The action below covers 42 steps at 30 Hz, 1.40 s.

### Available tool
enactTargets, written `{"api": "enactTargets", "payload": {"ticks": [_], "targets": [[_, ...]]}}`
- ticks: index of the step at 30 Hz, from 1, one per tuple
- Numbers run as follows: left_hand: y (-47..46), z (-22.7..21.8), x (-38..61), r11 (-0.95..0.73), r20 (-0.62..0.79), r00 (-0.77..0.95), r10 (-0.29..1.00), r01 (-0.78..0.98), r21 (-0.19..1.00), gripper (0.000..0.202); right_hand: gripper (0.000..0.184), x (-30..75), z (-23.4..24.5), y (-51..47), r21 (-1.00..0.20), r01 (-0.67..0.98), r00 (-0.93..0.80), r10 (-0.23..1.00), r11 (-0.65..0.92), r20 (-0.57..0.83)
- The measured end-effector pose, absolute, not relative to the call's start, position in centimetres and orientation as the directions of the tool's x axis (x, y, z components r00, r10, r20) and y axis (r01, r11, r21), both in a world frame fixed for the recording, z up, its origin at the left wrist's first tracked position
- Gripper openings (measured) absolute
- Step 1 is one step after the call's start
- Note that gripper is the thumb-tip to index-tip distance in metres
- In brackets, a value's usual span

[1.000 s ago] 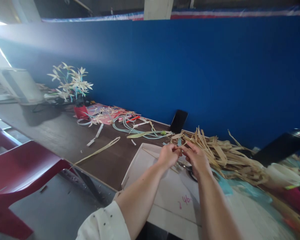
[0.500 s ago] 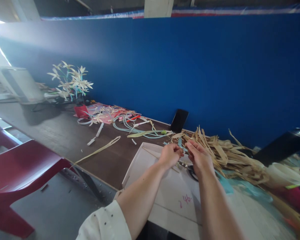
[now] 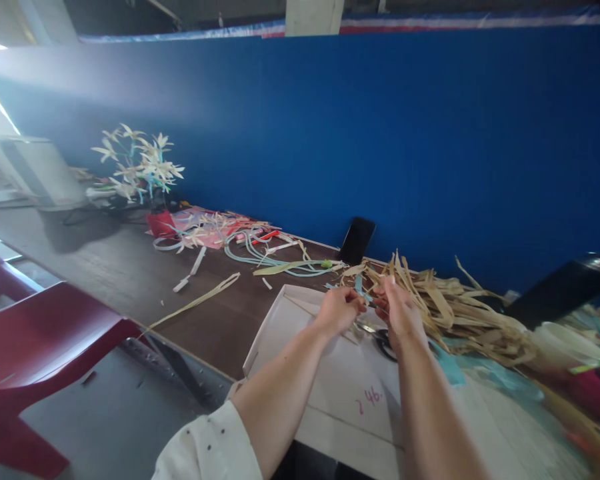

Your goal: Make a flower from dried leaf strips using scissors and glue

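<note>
Above the far end of a white cardboard box (image 3: 325, 383), my left hand (image 3: 341, 308) is closed, its thumb and fingertips pinched together on something too small to make out. Close on its right is my right hand (image 3: 399, 312), fingers curled toward the thumb; whatever lies in them is hidden. Just below the hands a pair of scissors (image 3: 386, 343) with dark handles rests on the box, partly behind my right wrist. A thin straw-coloured strip (image 3: 300, 305) lies along the box's far side. Dried husk strips (image 3: 443, 313) are heaped beyond my right hand.
A phone (image 3: 357, 240) leans against the blue partition (image 3: 430, 133). Pale blue cord (image 3: 240, 250) lies coiled on the dark table (image 3: 220, 320). Farther left stands a bunch of husk flowers (image 3: 147, 163). A white bowl (image 3: 565, 347) is at right, and a red chair (image 3: 55, 333) at lower left.
My right hand has turned slightly, its fingers shifting upright and a little lower along the fingertips. My left hand stays pinched in nearly the same place.
</note>
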<state>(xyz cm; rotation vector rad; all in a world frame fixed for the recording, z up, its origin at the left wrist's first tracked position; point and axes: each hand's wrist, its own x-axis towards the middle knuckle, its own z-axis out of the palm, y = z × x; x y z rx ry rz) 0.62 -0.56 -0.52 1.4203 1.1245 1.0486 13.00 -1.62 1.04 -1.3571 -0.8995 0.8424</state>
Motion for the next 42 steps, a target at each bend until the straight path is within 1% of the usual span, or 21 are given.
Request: {"api": "enactTargets", "payload": {"ticks": [4,9,12,15,19,21,26,29,32,35,37,40,42], "targets": [[-0.5,-0.9,0.6,-0.109,0.079,0.203,0.976,0.138,0.984,0.016,0.045,12.8,0.9,-1.6,-0.999,-0.024,0.361,0.932,0.031,0.02],[-0.6,-0.7,0.5,-0.131,0.093,0.22,0.971,0.166,0.977,0.02,0.034,12.5,0.9,-1.7,-0.998,-0.015,0.372,0.927,0.055,0.046],[-0.9,-0.1,0.5,-0.091,0.057,0.258,0.965,0.122,0.988,0.018,0.033,12.7,0.8,-1.7,-0.997,-0.01,0.381,0.922,0.071,0.061],[-0.9,0.1,0.5,-0.05,0.023,0.29,0.957,0.086,0.995,0.016,0.034,13.2,0.5,-1.5,-0.996,0.032,0.378,0.922,0.081,0.087],[-0.7,-0.5,0.5,-0.093,0.047,0.303,0.952,0.14,0.986,0.019,0.036,13.7,0.0,-1.2,-0.983,0.135,0.36,0.918,0.123,0.165],[-0.6,-0.8,0.5,-0.121,0.064,0.302,0.951,0.175,0.977,0.02,0.037,13.8,-0.1,-1.2,-0.98,0.156,0.355,0.919,0.124,0.173],[-0.7,-0.8,0.3,-0.16,0.083,0.308,0.948,0.233,0.959,0.019,0.036,13.8,-0.3,-1.1,-0.983,0.148,0.348,0.925,0.104,0.15],[-0.7,-0.7,0.4,-0.142,0.067,0.303,0.951,0.233,0.962,0.017,0.036,13.7,0.0,-1.2,-0.984,0.149,0.361,0.921,0.1,0.149],[-0.4,-0.8,0.5,-0.077,0.027,0.277,0.96,0.172,0.982,0.015,0.039,13.3,0.7,-1.7,-0.992,0.112,0.365,0.926,0.062,0.099],[-0.2,-0.8,0.5,-0.032,0.011,0.231,0.973,0.089,0.996,0.012,0.049,13.1,1.4,-2.1,-0.999,0.048,0.323,0.946,-0.013,0.003],[-0.2,-0.7,0.5,-0.013,0.005,0.203,0.979,0.038,0.999,0.011,0.053,13.1,1.5,-2.1,-0.999,0.017,0.317,0.948,-0.045,-0.037],[-0.2,-0.6,0.6,-0.003,0.003,0.19,0.982,0.001,1.0,0.01,0.051,13.2,1.3,-1.9,-0.999,0.011,0.313,0.949,-0.051,-0.045],[-0.2,-0.7,0.6,-0.022,0.018,0.196,0.98,0.02,1.0,0.01,0.052,13.1,1.1,-1.8,-0.999,0.027,0.289,0.957,-0.046,-0.036]]}}
